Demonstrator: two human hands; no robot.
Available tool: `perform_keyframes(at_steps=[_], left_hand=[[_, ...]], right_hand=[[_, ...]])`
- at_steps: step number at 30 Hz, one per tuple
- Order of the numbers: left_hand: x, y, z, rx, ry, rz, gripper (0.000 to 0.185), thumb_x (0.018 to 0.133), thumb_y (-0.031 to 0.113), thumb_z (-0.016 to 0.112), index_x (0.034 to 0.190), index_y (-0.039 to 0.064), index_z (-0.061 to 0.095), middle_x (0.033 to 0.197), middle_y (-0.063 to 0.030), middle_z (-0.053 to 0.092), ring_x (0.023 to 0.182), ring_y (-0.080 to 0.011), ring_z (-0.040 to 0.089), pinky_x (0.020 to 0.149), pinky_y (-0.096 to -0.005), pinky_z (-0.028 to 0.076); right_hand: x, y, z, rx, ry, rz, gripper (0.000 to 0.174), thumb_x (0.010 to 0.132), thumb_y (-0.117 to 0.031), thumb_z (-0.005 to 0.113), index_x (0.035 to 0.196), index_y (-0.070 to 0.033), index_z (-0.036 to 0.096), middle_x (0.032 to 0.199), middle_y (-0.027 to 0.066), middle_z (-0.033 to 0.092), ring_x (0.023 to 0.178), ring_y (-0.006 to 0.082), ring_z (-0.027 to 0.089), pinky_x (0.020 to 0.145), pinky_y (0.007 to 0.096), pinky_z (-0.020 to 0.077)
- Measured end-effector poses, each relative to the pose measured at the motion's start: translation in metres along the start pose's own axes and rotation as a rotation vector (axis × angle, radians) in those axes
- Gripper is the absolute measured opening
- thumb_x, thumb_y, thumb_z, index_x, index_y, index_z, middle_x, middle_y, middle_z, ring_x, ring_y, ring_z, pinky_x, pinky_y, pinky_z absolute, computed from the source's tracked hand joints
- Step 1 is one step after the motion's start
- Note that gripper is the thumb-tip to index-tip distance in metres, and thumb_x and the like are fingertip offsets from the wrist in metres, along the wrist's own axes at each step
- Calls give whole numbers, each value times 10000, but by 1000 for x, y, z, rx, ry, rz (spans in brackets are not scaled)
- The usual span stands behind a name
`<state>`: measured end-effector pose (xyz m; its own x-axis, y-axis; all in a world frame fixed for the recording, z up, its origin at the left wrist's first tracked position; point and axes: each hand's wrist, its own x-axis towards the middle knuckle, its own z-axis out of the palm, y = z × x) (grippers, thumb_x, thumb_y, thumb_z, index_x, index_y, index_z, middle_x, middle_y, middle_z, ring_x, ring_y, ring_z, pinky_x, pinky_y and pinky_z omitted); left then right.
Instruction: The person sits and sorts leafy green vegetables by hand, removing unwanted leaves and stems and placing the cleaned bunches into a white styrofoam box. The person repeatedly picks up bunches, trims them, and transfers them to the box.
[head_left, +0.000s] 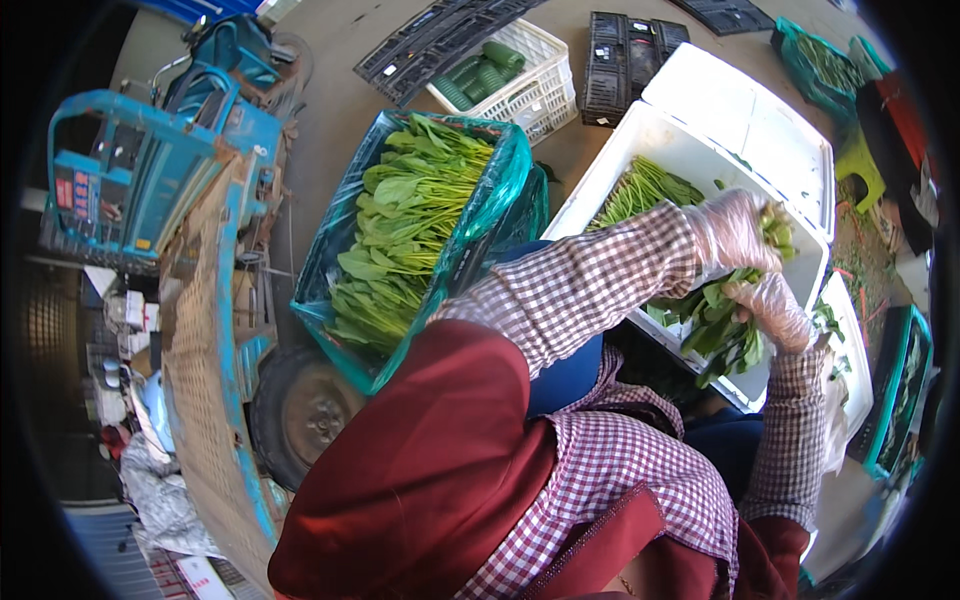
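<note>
My left hand (731, 232), in a clear plastic glove, grips a bunch of leafy greens near its pale stem ends. Just below it my right hand (776, 309), gloved the same way, is closed around the leafy part of the bunch (724, 334), whose leaves hang down. Both hands are over an open white foam box (581, 214), where more greens (649, 187) lie with their stems towards the left wall. To the left, a crate lined with green plastic film (512, 161) holds rows of leafy greens (397, 225).
A white plastic crate (559, 75) with green rolls and black folded crates (611, 64) stand beyond. The foam lid (750, 127) adjoins the box's far side. A blue cargo tricycle (232, 300) stands at left, its wheel (307, 416) near the lined crate. Another foam container (859, 360) is at right.
</note>
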<state>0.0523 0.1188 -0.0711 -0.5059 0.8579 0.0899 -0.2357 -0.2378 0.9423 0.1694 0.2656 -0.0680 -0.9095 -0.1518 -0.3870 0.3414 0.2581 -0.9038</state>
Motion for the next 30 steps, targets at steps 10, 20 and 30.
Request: perform_keyframes(at_steps=[10, 20, 30], left_hand=[[-230, 182, -144, 1075, 883, 201, 299, 882, 152, 826, 1157, 78, 734, 1059, -66, 767, 1001, -192, 731, 939, -358, 593], [-354, 49, -281, 1967, 456, -340, 299, 771, 129, 820, 1046, 224, 754, 1094, -3, 754, 1089, -251, 683, 1003, -442, 520], [-377, -93, -341, 1858, 679, 9, 387, 827, 135, 669, 1213, 138, 673, 1289, -89, 622, 1326, -303, 540, 1229, -558, 333]], right_hand=[[0, 3, 6, 66, 313, 33, 758, 970, -368, 729, 1547, 22, 431, 1001, 75, 718, 516, 48, 419, 461, 207, 370], [11, 36, 2, 0, 388, 162, 755, 951, -530, 695, 1433, 31, 544, 1001, 126, 712, 491, 65, 431, 476, 230, 367], [-4, 53, 1, 130, 391, 311, 613, 1002, -505, 627, 1338, 8, 597, 1025, 126, 685, 514, 80, 457, 471, 242, 394]])
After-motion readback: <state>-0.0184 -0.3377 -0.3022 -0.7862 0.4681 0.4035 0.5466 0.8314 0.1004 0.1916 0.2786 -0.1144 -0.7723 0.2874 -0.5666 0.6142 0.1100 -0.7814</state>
